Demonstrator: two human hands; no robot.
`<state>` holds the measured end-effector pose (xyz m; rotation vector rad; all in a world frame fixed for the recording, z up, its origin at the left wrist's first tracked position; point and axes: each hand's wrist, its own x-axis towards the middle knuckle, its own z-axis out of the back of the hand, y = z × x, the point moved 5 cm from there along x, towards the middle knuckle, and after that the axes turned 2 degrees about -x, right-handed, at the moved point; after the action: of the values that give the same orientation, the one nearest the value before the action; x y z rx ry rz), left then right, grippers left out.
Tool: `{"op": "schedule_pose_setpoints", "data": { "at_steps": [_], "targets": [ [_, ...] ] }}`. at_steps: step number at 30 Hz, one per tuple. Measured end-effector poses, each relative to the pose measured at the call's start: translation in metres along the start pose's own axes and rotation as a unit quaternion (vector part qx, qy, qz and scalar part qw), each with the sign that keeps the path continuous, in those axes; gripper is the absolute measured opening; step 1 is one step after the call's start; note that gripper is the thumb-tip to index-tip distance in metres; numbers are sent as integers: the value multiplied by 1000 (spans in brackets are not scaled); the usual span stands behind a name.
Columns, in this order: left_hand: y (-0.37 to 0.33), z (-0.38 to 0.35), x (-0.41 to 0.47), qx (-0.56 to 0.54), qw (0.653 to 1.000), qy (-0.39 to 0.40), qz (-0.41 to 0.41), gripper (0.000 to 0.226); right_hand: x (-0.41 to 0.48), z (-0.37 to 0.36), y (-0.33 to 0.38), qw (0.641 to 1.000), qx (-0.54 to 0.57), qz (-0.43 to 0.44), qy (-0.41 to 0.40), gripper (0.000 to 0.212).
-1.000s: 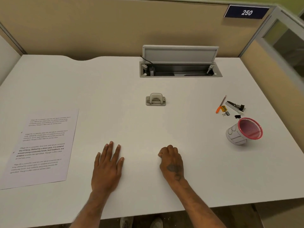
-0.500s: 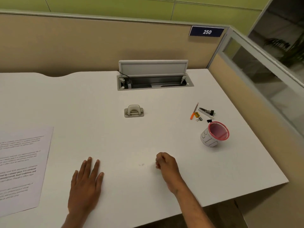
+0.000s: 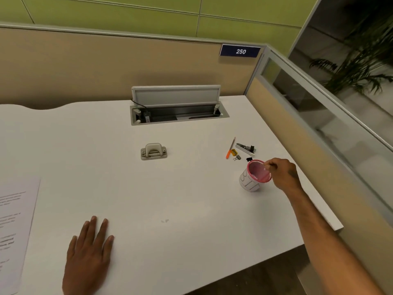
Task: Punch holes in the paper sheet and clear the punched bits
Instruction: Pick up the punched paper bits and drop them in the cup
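- Hole punch (image 3: 153, 151) sits mid-worktop (image 3: 191, 199).
- Paper sheet (image 3: 14, 228) lies at 9 o'clock from it.
- Cup (image 3: 254, 175) stands at 3 o'clock; small stationery (image 3: 240, 150) just behind the cup.

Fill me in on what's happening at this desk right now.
A person sits at a white desk. The right hand is stretched out to the pink mesh cup, its pinched fingers over the rim, apparently dropping something small in; what it is cannot be made out. The left hand lies flat on the desk. The hole punch sits untouched mid-desk, the printed paper sheet lies at the left, and a few tiny bits remain on the surface.
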<state>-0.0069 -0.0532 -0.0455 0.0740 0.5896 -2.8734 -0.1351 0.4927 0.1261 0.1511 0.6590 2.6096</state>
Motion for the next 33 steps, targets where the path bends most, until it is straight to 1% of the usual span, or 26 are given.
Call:
{"op": "schedule_pose_setpoints", "data": {
  "at_steps": [5, 9, 14, 21, 25, 29, 33],
  "targets": [
    [4, -4, 1, 8, 1000, -2, -2, 70, 12, -3, 1, 998, -51, 31, 4, 15],
    [4, -3, 0, 7, 1000, -3, -4, 70, 14, -1, 3, 999, -41, 19, -6, 13],
    [1, 0, -1, 4, 1000, 0, -7, 70, 13, -1, 7, 998, -49, 24, -12, 17],
    [-2, 5, -4, 11, 1000, 5, -10, 70, 5, -12, 16, 991, -113, 68, -31, 23],
    [-5, 7, -4, 17, 1000, 4, -16, 69, 0, -18, 15, 986, -143, 72, -53, 25],
    [-2, 4, -3, 19, 1000, 4, -19, 68, -6, -19, 15, 984, -143, 82, -68, 30],
    [0, 3, -3, 26, 999, 9, -18, 67, -14, -20, 16, 986, -117, 94, -73, 27]
  ]
}}
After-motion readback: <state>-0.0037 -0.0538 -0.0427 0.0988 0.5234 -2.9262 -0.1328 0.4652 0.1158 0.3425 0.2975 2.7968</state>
